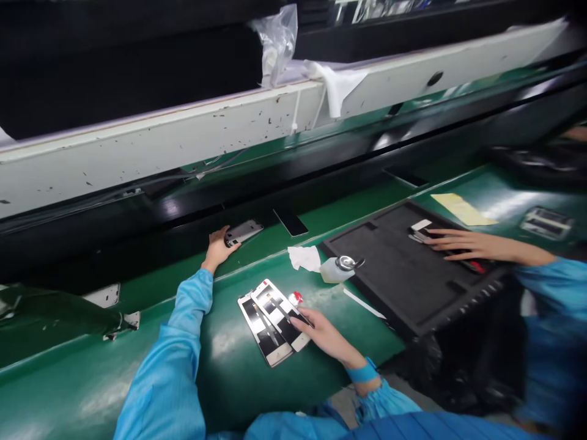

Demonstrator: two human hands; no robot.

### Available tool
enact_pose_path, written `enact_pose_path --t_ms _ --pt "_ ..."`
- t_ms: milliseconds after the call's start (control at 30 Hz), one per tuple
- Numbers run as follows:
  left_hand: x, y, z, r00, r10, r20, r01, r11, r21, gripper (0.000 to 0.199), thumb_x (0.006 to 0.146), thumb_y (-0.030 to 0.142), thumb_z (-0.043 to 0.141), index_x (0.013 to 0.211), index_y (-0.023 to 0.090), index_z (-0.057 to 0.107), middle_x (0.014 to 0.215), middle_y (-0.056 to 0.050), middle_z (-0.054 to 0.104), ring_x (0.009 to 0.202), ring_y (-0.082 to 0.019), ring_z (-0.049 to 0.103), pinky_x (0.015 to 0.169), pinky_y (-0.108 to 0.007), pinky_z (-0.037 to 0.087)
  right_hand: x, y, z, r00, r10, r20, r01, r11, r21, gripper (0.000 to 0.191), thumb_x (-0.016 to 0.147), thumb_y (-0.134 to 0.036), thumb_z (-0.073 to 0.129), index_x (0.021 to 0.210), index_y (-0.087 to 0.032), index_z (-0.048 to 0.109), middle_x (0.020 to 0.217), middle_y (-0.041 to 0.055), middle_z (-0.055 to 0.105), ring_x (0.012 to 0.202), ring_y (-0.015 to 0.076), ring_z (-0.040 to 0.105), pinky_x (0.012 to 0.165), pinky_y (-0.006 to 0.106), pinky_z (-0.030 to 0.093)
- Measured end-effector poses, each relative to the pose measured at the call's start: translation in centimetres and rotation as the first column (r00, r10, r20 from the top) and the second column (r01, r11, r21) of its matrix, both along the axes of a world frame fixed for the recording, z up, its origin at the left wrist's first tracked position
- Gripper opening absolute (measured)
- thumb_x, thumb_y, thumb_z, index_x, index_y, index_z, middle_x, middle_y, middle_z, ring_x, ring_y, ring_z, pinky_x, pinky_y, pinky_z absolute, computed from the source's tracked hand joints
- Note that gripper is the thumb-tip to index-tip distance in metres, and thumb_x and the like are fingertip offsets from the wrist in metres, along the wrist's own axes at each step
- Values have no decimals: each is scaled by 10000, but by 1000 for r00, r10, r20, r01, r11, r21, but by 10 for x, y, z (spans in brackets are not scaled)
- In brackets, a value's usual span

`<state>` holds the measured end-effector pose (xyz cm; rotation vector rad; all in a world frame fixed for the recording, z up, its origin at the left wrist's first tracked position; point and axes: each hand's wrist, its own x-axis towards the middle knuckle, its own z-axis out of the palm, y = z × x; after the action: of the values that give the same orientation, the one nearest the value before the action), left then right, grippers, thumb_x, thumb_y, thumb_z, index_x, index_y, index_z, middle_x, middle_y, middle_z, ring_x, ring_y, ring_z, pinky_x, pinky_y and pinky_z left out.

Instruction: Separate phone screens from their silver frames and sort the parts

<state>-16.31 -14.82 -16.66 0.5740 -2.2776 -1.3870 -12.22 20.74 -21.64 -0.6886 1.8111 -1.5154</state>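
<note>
My left hand (219, 249) reaches to the sunken green belt, its fingers and thumb around the end of a grey phone housing (245, 232). My right hand (330, 339) is over two overlapping white-edged phone screen panels, an upper one (300, 342) and a lower one (277, 354). Its thumb and fingers are pinched at the upper panel's right edge. A slim dark strip (280, 310) runs toward those fingertips; whether it is a tool or part of the panel, I cannot tell. A small red-and-white piece (296, 298) lies beside them.
Nearby stand a pump bottle (337, 270) and a white tissue (305, 258). A dark phone panel (291, 222) lies on the belt (270, 244). Right, a co-worker's hand (477, 245) rests over parts on a black foam tray (389, 263). A white beam (183, 137) crosses above.
</note>
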Motion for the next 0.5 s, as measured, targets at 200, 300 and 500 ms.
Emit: enact_pose_path --t_ms 200,300,500 --pt "47 1 22 881 287 -377 -113 900 420 859 723 694 905 1408 288 583 1203 -102 712 1249 -303 676 1098 -495 544 5 4 -4 944 -300 140 316 942 -114 635 832 -823 764 1019 -219 718 812 45 732 751 269 726 713 431 651" --pt "82 10 35 828 333 -451 -9 812 583 818 773 877 751 1399 374 592 1238 -91 729 1241 -329 707 1038 -566 578 -2 1 13 908 -318 272 377 905 -199 614 854 -770 792 1140 -247 647 859 27 721 596 205 673 528 355 590" --pt "127 63 76 846 289 -448 245 535 808 598 948 798 629 1404 421 711 1406 -84 745 1173 -318 760 976 -551 645 -16 -35 66 965 -249 89 264 898 -352 596 932 -737 724 1287 -270 617 1010 74 746 696 226 718 584 367 627"
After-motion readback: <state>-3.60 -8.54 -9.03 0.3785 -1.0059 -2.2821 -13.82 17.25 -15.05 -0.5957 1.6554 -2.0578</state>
